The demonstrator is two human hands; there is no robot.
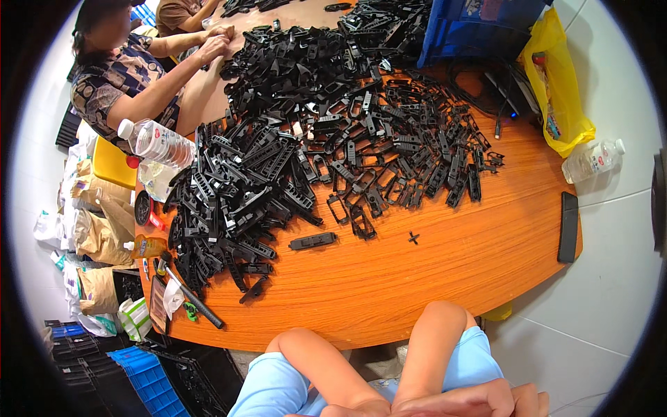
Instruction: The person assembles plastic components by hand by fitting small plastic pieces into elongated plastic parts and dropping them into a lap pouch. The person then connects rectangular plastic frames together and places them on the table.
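Slumping at far left: brown paper sacks. Next, a co-worker in a patterned shirt, hands close together at the table; couldn't tell what they held. Then a small bottle of orange liquid and a clear bottle, its label carrying red marks and print too small to read. Heaped black plastic parts ran from the table's left side to its far side. One black bar lay just in front of the heap, with a black cross-shaped piece to its right. Wearer's grip: one hand at the lower edge, partly cut off, fingers bent and together, well apart from the parts. Couldn't tell which hand, or whether it was clamped on anything; couldn't make out the other. Further right: blue crate with illegible tags, yellow bag, second clear bottle, label unreadable.
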